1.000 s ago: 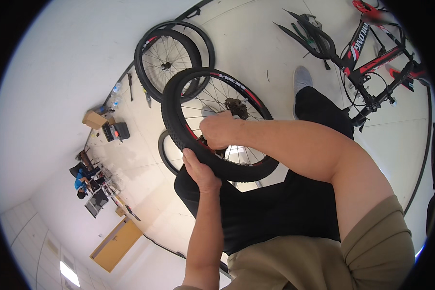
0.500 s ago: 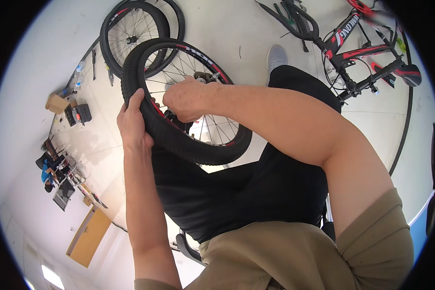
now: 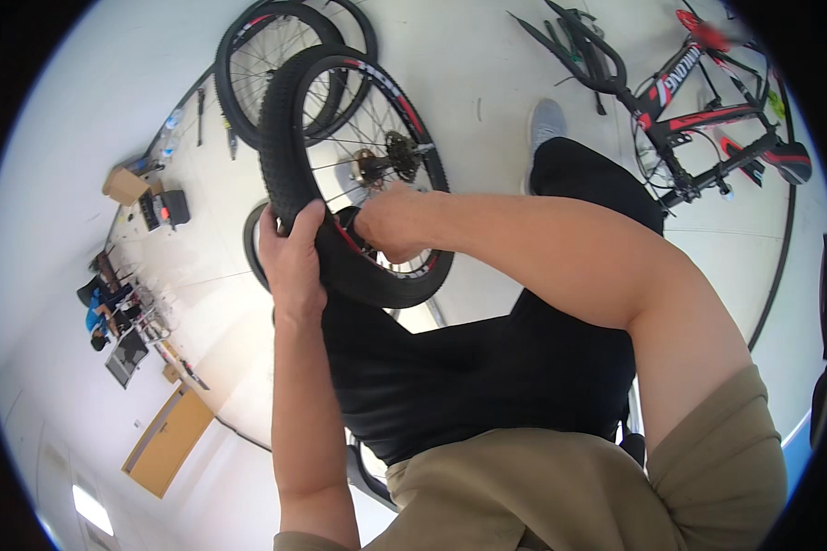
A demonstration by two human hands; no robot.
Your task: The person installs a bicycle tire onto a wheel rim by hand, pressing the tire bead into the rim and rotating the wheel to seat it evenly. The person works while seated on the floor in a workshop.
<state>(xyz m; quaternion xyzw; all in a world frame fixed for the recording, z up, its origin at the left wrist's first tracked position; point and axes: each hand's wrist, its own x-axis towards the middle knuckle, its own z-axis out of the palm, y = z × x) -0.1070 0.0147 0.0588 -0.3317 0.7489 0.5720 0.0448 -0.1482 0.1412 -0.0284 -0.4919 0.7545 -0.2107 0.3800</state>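
Note:
A bicycle wheel [image 3: 283,119] with a black knobby tyre and red and white marks on its rim leans over my lap. At its hub shows a dark sprocket cluster [image 3: 400,158]. My left hand [image 3: 292,262] is closed around the tyre's near left side, thumb on top. Between the spokes, close to the lower inner rim, my right hand [image 3: 397,225] is closed with its fingers curled downward. A small black part [image 3: 347,218] shows beside those fingers. What they hold is hidden.
Other wheels [image 3: 225,83] lie beyond on the floor. A black and red bicycle frame [image 3: 662,96] rests at the far right. Cartons [image 3: 124,186] and a dark toolbox [image 3: 173,208] stand left, near a pump-like stick [image 3: 200,118]. A person [image 3: 96,321] sits farther off.
The wheel has tilted more upright, showing its sprockets more fully. My left hand has shifted right with the tyre; my right hand now sits lower, nearer the rim.

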